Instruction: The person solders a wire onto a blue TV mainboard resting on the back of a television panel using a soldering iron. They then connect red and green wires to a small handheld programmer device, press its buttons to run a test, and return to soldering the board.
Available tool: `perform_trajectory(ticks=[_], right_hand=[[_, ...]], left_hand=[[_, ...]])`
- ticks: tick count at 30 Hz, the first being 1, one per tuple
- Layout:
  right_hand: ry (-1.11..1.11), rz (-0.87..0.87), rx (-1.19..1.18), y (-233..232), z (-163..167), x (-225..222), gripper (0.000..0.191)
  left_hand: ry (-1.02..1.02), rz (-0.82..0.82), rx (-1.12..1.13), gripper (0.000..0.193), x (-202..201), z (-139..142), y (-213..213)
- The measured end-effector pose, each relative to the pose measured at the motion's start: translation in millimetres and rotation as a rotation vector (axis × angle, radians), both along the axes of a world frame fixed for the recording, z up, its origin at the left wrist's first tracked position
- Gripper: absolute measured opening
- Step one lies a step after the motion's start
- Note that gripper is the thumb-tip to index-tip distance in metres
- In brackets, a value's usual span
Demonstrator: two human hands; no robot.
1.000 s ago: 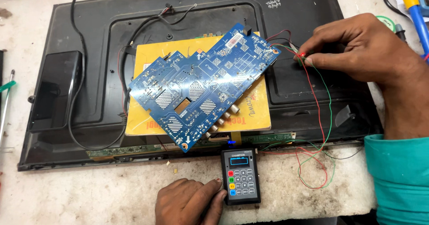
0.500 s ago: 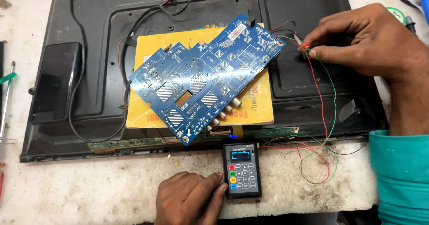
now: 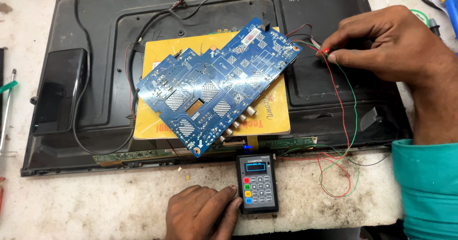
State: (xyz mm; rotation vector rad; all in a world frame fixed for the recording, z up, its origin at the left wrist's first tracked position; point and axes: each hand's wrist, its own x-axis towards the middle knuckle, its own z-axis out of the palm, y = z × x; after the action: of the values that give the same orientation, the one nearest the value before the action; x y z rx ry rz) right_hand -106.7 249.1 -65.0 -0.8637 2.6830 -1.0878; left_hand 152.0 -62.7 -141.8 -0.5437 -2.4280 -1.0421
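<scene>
Slanting lower-left to upper-right, blue circuit board (image 3: 214,85); right hand (image 3: 386,42) pinches wires (image 3: 343,102)

Small blue screen (image 3: 256,167) tops the dark handheld tester (image 3: 257,183); yellow box (image 3: 157,59) under board

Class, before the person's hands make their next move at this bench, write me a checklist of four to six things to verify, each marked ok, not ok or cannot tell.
1. Right hand pinches the small part with the red light beside the blue circuit board: ok.
2. Red light lit: ok.
3. Left hand steadies the handheld keypad device: ok.
4. Device screen lit: ok.
5. Red and green wires untangled: not ok, they loop loosely on the bench.
6. Wires firmly joined to the board: cannot tell.
</scene>
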Motion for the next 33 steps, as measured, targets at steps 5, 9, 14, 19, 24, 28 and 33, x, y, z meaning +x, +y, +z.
perform_trajectory(ticks=[5,9,14,19,24,28,33], right_hand=[[-0.021,-0.028,-0.044,1,-2,0,0.024],[-0.009,-0.016,-0.012,0,-1,0,0.021],[-0.026,-0.041,-0.025,-2,-1,1,0.024],[-0.028,-0.011,-0.026,0,-2,0,0.023],[-0.008,-0.002,-0.02,0,1,0,0.026],[-0.074,0.068,-0.174,2,6,-2,0.034],[-0.026,-0.093,-0.203,9,3,-4,0.028]], left_hand=[[0.02,0.001,0.003,0.022,0,-1,-1],[-0.006,0.003,-0.004,0.022,1,0,-1],[0.015,0.0,0.001,0.022,0,0,-1],[0.019,-0.001,-0.003,0.021,0,-2,-2],[-0.001,-0.002,0.006,0.021,0,0,-1],[0.036,0.005,-0.028,0.021,-1,-6,-2],[0.079,0.005,-0.056,0.023,3,-44,-8]])
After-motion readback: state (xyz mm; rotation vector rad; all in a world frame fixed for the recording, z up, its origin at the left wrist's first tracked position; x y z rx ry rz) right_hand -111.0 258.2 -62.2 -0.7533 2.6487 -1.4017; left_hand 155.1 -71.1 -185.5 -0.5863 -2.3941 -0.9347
